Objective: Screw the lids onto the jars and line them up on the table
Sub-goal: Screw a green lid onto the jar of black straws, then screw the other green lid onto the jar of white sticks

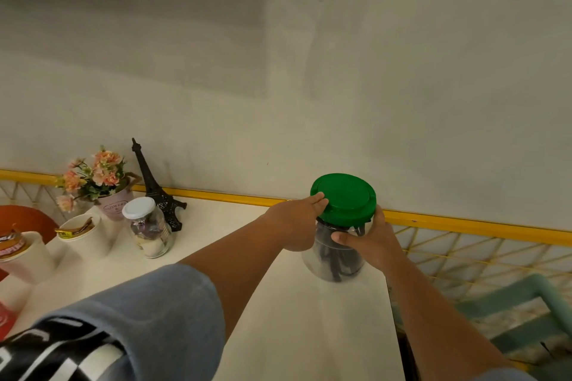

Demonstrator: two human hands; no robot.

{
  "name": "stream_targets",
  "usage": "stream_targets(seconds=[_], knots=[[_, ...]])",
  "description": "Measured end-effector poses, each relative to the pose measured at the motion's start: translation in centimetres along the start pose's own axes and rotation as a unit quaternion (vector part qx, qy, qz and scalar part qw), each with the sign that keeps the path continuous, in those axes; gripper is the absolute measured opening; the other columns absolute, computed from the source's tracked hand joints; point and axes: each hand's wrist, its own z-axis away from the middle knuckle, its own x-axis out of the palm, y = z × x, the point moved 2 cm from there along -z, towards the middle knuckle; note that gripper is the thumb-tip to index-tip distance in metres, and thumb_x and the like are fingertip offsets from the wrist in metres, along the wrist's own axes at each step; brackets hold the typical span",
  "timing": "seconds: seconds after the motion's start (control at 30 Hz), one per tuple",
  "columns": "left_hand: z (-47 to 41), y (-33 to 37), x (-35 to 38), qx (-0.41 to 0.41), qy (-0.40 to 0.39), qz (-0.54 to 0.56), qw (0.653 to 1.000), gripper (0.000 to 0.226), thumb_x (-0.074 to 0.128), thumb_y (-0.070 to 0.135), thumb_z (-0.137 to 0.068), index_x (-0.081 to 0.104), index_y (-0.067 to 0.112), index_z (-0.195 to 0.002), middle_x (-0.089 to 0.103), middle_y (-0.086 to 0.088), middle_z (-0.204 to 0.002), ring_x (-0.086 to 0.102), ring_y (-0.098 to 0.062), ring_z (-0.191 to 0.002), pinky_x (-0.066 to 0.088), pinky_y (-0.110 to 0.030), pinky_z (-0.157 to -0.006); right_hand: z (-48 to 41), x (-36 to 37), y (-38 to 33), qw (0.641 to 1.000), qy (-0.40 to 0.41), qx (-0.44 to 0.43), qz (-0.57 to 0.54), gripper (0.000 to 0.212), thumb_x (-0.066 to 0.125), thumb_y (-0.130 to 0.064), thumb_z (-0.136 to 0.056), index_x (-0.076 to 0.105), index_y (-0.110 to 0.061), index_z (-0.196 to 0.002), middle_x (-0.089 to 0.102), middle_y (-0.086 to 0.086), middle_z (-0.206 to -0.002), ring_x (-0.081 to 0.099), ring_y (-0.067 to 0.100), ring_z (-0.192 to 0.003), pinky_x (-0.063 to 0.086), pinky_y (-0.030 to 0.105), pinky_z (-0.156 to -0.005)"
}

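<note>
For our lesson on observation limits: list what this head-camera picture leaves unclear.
- Head view: dark contents of the clear plastic jar, blurred and covered by both hands.
- Whether the round green plastic lid is fully screwed: threads hidden under its rim.
- Orange round object, cut off by the left edge.

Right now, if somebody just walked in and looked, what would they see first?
Probably the big green lid on the clear jar near the table's far right edge, with the left hand on the lid and the right hand gripping the jar. Next, the far left corner: pink flowers in a pot, a little black Eiffel Tower, and a small jar with a white lid.
</note>
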Motion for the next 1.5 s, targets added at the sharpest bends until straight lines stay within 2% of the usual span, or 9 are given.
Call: stream_targets(seconds=[0.3, 0.4, 0.47, 0.73, 0.83, 1.0, 1.2, 1.33, 1.5], knots=[[-1.2, -0.6, -0.5, -0.003, -0.002, -0.003, 1.000, 0.075, 0.043, 0.008, -0.088, 0.004, 0.022, -0.150, 0.000, 0.006, -0.160, 0.018, -0.028, -0.144, 0.023, -0.041, -0.117, -1.1, 0.1, 0.4, 1.000, 0.003, 0.023, 0.008, 0.112, 0.087, -0.031, -0.057, 0.019, -0.018, -0.145, 0.036, 0.013, -0.142, 0.046, 0.022, -0.114, 0.042, 0.033, -0.092], [-1.4, -1.0, -0.5, 0.002, 0.006, 0.004, 1.000, 0.076, 0.048, 0.014, -0.088, 0.005, 0.023, -0.150, -0.002, 0.003, -0.160, 0.010, -0.034, -0.144, 0.019, -0.045, -0.118, -0.9, -0.2, 0.2, 0.998, -0.002, 0.055, 0.036, 0.126, 0.082, -0.044, -0.060, -0.005, -0.021, -0.148, 0.021, 0.015, -0.153, 0.027, 0.032, -0.139, 0.033, 0.045, -0.107], [-1.2, -1.2, -0.3, 0.005, 0.031, 0.024, 0.999, 0.080, 0.052, 0.017, -0.086, 0.004, 0.025, -0.150, -0.005, 0.002, -0.160, 0.003, -0.035, -0.145, 0.018, -0.049, -0.118, -0.4, -0.7, 0.2, 0.997, -0.003, 0.079, 0.028, 0.124, 0.077, -0.050, -0.064, -0.010, -0.020, -0.147, 0.013, 0.013, -0.157, 0.018, 0.033, -0.143, 0.027, 0.047, -0.110], [2.6, -2.1, 0.9, -0.009, 0.055, 0.075, 0.996, 0.087, 0.059, 0.021, -0.082, 0.005, 0.027, -0.150, -0.008, -0.003, -0.160, 0.001, -0.035, -0.146, 0.012, -0.047, -0.119, 8.2, -2.7, 1.5, 0.991, -0.071, 0.108, 0.020, 0.097, 0.071, -0.047, -0.071, 0.015, -0.024, -0.148, 0.024, 0.003, -0.154, 0.028, 0.025, -0.140, 0.028, 0.040, -0.109], [5.6, -1.0, 1.5, 0.002, 0.038, 0.078, 0.996, 0.082, 0.058, 0.022, -0.086, 0.006, 0.027, -0.150, -0.010, -0.003, -0.159, -0.004, -0.032, -0.147, 0.009, -0.043, -0.118, 13.5, -2.0, 2.5, 0.985, -0.115, 0.132, -0.009, 0.100, 0.075, -0.053, -0.064, 0.021, -0.032, -0.146, 0.026, 0.001, -0.154, 0.030, 0.022, -0.139, 0.032, 0.039, -0.105], [12.4, 0.8, 2.2, 0.029, -0.038, 0.060, 0.997, 0.077, 0.056, 0.029, -0.089, 0.008, 0.035, -0.148, -0.013, 0.004, -0.159, -0.010, -0.028, -0.146, 0.012, -0.048, -0.119, 23.2, -1.1, 2.2, 0.980, -0.146, 0.122, 0.063, 0.105, 0.071, -0.058, -0.056, 0.018, -0.037, -0.145, 0.022, -0.005, -0.154, 0.025, 0.018, -0.140, 0.029, 0.040, -0.108], [21.6, 2.6, 3.2, 0.072, -0.077, 0.097, 0.990, 0.074, 0.056, 0.032, -0.089, 0.011, 0.042, -0.146, -0.015, 0.015, -0.157, -0.012, -0.017, -0.146, 0.018, -0.043, -0.119, 32.8, -1.2, 4.0, 0.974, -0.124, 0.178, 0.067, 0.104, 0.075, -0.059, -0.054, 0.027, -0.034, -0.142, 0.031, -0.004, -0.150, 0.033, 0.020, -0.135, 0.034, 0.044, -0.110], [26.4, 3.6, 5.2, 0.091, -0.068, 0.124, 0.986, 0.072, 0.055, 0.036, -0.090, 0.011, 0.043, -0.146, -0.016, 0.018, -0.156, -0.014, -0.013, -0.146, 0.013, -0.039, -0.117, 37.0, -1.3, 4.3, 0.974, -0.088, 0.194, 0.082, 0.079, 0.077, -0.033, -0.071, 0.036, -0.027, -0.139, 0.040, -0.004, -0.134, 0.038, 0.011, -0.118, 0.033, 0.029, -0.100], [30.8, 4.3, 8.1, 0.105, -0.069, 0.178, 0.976, 0.069, 0.054, 0.034, -0.090, 0.015, 0.041, -0.146, -0.012, 0.016, -0.157, -0.013, -0.014, -0.146, 0.011, -0.036, -0.117, 39.7, -0.6, 4.4, 0.975, -0.019, 0.199, 0.101, 0.043, 0.069, -0.015, -0.081, 0.055, -0.014, -0.122, 0.057, 0.000, -0.101, 0.053, 0.016, -0.095, 0.046, 0.028, -0.082]])
